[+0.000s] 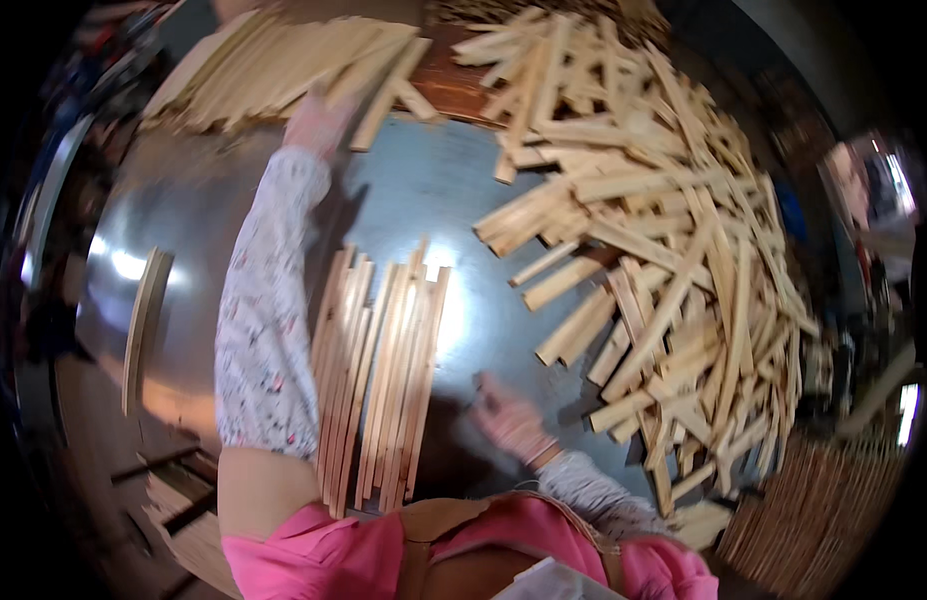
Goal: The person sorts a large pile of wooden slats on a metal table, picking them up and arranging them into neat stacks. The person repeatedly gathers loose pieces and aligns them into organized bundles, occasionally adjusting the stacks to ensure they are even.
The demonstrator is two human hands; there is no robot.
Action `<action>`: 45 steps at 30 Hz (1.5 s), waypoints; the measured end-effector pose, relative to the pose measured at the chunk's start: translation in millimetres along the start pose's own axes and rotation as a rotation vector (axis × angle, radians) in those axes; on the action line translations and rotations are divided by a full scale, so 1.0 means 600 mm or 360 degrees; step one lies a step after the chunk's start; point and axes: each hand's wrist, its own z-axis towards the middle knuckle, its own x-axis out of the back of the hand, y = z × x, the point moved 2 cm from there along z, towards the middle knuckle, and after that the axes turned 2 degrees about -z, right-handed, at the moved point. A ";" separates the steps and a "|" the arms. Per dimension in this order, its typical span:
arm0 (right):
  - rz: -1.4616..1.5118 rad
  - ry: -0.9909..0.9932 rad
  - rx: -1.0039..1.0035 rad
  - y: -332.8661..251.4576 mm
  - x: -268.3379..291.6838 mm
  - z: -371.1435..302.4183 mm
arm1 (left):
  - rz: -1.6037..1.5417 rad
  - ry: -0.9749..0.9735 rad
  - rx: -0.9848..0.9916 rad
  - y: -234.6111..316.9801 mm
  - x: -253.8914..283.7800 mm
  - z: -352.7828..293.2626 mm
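My left hand [318, 122] reaches far forward, at the near edge of a row of flat wooden strips [283, 65] laid side by side. Motion smears its fingers, so whether it grips a strip cannot be made out. Close to my body, my right hand [513, 425] hovers over the metal tabletop [413, 170], fingers loosely apart and nothing in them. Between my arms lies a group of narrow wooden strips [388, 380], lengthwise toward me, their far ends uneven. A narrow gap splits this group in two.
A large jumbled heap of wooden strips [663, 230] covers the right side. One separate strip [143, 330] lies near the table's left edge. Stacked wood [813, 510] stands at the lower right, and more boards [188, 520] sit below the table at the lower left.
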 end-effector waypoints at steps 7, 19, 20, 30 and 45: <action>-0.0951 0.1141 -0.1226 0.304 0.314 -0.017 | -0.0532 -0.0905 -0.0031 0.012 -0.230 -0.451; -0.0399 0.0616 -0.0290 0.272 0.257 -0.031 | -0.1313 -0.1826 0.0870 0.222 -0.402 -0.780; -0.0782 0.0623 -0.0008 0.291 0.288 -0.027 | -0.1222 -0.1738 0.0741 0.230 -0.405 -0.782; -0.1190 0.0527 -0.0197 0.536 0.522 0.148 | -0.1209 -0.0935 0.1224 0.221 -0.497 -0.917; 0.1447 0.0309 -0.0182 0.292 0.470 0.153 | -0.1739 -0.0692 0.1143 0.204 -0.390 -0.900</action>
